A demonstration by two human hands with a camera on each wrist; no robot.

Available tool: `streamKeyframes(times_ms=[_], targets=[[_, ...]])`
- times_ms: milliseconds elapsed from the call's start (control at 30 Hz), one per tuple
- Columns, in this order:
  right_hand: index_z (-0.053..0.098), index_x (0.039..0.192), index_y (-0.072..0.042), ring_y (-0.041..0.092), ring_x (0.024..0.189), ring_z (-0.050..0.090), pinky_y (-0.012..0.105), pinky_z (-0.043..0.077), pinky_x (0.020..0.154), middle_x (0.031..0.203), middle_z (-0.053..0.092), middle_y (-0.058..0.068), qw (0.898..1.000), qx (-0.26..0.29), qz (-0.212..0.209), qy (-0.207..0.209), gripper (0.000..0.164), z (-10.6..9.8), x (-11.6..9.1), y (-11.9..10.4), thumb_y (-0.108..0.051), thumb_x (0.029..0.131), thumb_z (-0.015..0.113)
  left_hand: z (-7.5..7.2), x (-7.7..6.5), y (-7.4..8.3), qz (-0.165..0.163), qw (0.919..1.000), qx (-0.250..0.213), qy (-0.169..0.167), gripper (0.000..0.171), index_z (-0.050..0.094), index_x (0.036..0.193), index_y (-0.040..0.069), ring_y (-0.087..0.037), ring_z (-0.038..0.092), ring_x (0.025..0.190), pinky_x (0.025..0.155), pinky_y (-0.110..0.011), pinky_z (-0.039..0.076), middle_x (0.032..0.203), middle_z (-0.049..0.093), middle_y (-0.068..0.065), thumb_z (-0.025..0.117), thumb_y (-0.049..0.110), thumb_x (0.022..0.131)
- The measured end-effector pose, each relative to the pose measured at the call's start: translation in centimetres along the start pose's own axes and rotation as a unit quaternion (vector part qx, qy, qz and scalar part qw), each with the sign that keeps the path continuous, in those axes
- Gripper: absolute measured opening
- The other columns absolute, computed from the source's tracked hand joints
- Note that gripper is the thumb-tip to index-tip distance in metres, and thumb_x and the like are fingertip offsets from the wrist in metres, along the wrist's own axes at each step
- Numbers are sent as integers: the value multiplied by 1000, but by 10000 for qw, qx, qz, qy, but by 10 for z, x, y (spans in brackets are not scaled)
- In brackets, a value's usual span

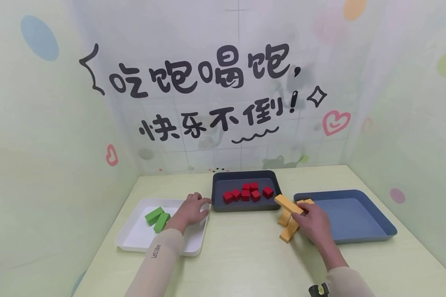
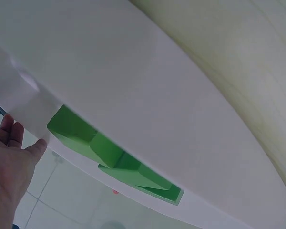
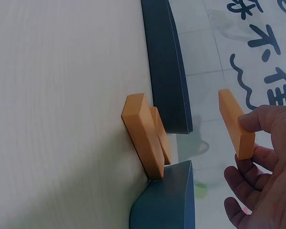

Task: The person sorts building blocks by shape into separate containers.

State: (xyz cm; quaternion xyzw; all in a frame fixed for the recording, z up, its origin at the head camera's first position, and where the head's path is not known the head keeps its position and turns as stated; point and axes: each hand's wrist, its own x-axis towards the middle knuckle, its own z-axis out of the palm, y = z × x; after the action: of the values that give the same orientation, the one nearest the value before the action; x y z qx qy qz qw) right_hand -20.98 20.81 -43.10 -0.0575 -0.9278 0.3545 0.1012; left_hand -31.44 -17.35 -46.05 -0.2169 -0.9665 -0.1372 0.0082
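Note:
My right hand [image 1: 314, 222] pinches an orange block [image 1: 289, 204] between thumb and fingers, raised at the left edge of the blue tray. Below it, two more orange blocks, one of them a long block [image 3: 142, 133], lean by the tray's corner. Other orange blocks show partly behind the right hand. Over the right side of the white tray [image 1: 135, 235], my left hand [image 1: 189, 210] reaches with fingers loosely bent and nothing in them. Its fingertips come close to the dark tray's left side in the head view. Green blocks [image 1: 155, 215] lie in the white tray, left of that hand.
Several red cubes [image 1: 245, 194] sit in the dark grey tray [image 1: 245, 208] at the back middle. The blue tray [image 1: 357, 220] stands at the right. Printed wall sheets [image 1: 223, 156] enclose the pale wood table [image 1: 238, 255] behind and at both sides.

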Motion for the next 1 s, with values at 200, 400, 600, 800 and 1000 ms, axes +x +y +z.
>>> streamKeyframes(times_ms=[200,400,600,800,1000], targets=[[63,125,5,29,84,57,36,43,67,105,67,19,9998,-68,127,101,47,-8,5,10,-21,87,64,-3,-1,3,-12,10000,-28,-31,35,64,129,15,-32,47,111,95,-50,45,118,52,-15,63,23,94],[61,128,7,26,77,57,34,43,60,106,66,22,9996,-65,240,142,48,-19,10,16,-22,89,61,-6,-3,5,-45,10000,-2,-78,35,64,129,16,-32,47,112,95,-49,45,119,52,-15,62,23,95],[56,131,10,25,73,60,34,44,54,106,66,25,9993,-69,350,119,52,-28,17,22,-24,92,59,-6,-3,5,-60,10000,3,-77,34,64,129,17,-32,47,112,96,-49,45,120,52,-15,62,23,95],[57,130,9,25,73,61,33,43,54,104,67,23,9982,-260,471,250,51,-35,22,32,-25,92,58,-5,-3,5,-33,10000,-8,-40,33,65,128,17,-32,47,111,95,-49,45,119,52,-15,62,23,95],[58,129,9,25,72,60,34,42,55,105,66,24,9963,-396,680,335,50,-42,26,45,-27,93,58,-6,-4,6,-19,10000,-26,-34,34,65,128,16,-33,46,111,95,-50,44,120,52,-17,62,23,95]])
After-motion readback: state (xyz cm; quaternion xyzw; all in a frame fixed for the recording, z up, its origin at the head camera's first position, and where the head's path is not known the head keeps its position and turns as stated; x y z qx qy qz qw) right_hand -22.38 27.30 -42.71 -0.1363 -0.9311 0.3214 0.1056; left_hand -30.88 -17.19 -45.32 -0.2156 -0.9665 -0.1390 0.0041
